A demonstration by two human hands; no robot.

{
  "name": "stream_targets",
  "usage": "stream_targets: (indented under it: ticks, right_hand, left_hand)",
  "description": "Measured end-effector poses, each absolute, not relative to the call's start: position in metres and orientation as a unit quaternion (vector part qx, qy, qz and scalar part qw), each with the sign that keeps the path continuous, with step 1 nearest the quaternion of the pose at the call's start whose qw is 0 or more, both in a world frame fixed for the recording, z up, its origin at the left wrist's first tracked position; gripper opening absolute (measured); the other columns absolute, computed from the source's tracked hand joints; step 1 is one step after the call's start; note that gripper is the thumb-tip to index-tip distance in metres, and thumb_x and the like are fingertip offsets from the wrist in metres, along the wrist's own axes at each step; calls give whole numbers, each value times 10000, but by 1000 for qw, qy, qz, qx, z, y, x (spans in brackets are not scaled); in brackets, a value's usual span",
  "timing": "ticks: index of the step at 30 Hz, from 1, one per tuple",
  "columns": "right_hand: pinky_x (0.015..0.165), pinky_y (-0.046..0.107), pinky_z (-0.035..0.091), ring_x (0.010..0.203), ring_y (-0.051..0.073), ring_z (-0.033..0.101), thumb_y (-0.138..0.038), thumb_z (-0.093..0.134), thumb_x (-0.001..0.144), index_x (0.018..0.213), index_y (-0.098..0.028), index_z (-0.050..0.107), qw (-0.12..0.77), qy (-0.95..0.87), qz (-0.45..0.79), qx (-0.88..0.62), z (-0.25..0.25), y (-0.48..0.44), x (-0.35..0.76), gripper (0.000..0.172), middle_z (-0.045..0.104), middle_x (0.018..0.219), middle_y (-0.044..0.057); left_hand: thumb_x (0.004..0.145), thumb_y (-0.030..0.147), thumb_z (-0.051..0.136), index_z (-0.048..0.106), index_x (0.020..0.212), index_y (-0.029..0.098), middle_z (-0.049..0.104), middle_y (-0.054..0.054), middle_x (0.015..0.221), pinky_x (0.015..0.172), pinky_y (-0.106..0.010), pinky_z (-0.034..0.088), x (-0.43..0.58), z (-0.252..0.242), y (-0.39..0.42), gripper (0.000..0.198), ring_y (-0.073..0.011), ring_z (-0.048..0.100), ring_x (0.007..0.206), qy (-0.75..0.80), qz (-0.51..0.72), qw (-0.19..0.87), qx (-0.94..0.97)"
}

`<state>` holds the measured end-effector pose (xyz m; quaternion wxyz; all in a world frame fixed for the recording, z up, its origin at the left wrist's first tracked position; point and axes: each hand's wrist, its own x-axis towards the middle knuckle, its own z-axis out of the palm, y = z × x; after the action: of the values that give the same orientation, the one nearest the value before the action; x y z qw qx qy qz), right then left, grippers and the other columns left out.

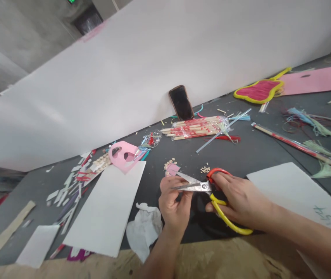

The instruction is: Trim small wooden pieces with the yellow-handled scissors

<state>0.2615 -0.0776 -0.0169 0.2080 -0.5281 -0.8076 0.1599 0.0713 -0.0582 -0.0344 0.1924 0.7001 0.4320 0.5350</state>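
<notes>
Right hand (241, 197) holds scissors (203, 186) beside green-scribbled sheet (293, 190).

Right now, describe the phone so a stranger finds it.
Follow the big white board standing on the dark table. A phone leans against its foot, behind the packet of wooden sticks. It alone is a dark, glossy slab.

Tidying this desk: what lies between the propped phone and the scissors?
In the head view, a wrapped bundle of wooden sticks and small wooden beads lie between phone and scissors.
</notes>
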Motion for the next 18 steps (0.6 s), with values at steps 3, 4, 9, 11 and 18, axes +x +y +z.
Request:
stream_targets:
  ticks: [3, 4, 9, 11, 18]
  right_hand:
    - [591, 308, 424, 703, 231, 599, -541, 501, 816, 936, -175, 481, 213, -813, 130, -526, -17, -76, 263, 385, 610, 807, 98]
    - [584, 307, 421, 696, 231, 598, -542, 506, 813, 928, -175, 482, 213, -813, 129, -526, -17, -76, 264, 385, 608, 801, 96]
    - [572, 311, 428, 681, 233, 598, -580, 519, 794, 912, -179, 484, 205, -805, 170, -531, -15, -77, 263, 419, 613, 790, 90]
    - [567, 307, 428, 673, 229, 598, -588, 524, 788, 894, -186, 479, 203, -801, 186, -531, -13, -78, 263, 418, 613, 783, 86]
    - [548, 288, 412, 639, 208, 590, -583, 535, 788, 861, -203, 471, 207, -799, 188, -532, -15, -79, 263, 392, 612, 747, 64]
  left_hand:
    - [810, 190, 622, 662, 745, 196, 675, -36, 793, 819, -359, 471, 73, -31, -59, 77, -196, 619, 855, 432, 528, 229, 694]
    - [815, 197, 616, 663, 743, 192, 672, -39, 791, 815, -359, 471, 73, -30, -59, 86, -196, 617, 849, 431, 527, 243, 691]
    - [825, 221, 604, 657, 724, 180, 654, -44, 769, 813, -364, 459, 75, -27, -59, 121, -197, 607, 817, 431, 519, 296, 676]
    - [826, 224, 602, 655, 721, 181, 646, -39, 761, 802, -355, 458, 74, -26, -60, 125, -190, 602, 790, 431, 519, 306, 672]
    - [836, 185, 578, 663, 759, 196, 662, -32, 771, 844, -372, 430, 71, -27, -59, 114, -191, 601, 817, 416, 503, 273, 706]
